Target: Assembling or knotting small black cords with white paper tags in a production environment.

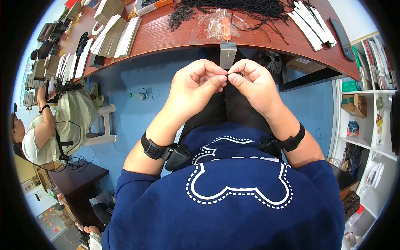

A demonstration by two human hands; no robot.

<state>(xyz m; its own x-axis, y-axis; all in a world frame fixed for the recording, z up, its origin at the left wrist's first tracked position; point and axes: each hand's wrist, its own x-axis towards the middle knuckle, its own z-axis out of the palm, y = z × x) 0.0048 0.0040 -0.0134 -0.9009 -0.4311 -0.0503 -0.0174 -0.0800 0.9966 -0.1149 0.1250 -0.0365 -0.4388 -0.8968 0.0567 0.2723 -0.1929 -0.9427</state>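
Observation:
My left hand (198, 86) and my right hand (255, 86) meet above my lap, just in front of the table edge. Both are closed in a pinch, thumb against forefinger, with the fingertips almost touching. A tiny dark thing (228, 75) shows between them, too small and too covered to name. Just beyond the fingers, a grey metal block (228, 54) sits at the table edge. Behind it lies an orange-handled tool (226, 29) among crumpled clear plastic (212, 26).
On the red-brown table (162, 38) lie black cords (246, 6), small black pieces (181, 17), white strips (309, 26), a phone (341, 38) and stacks of cards (114, 39). A person (50, 125) works at the left near a stool (107, 123). White shelves (366, 139) stand right.

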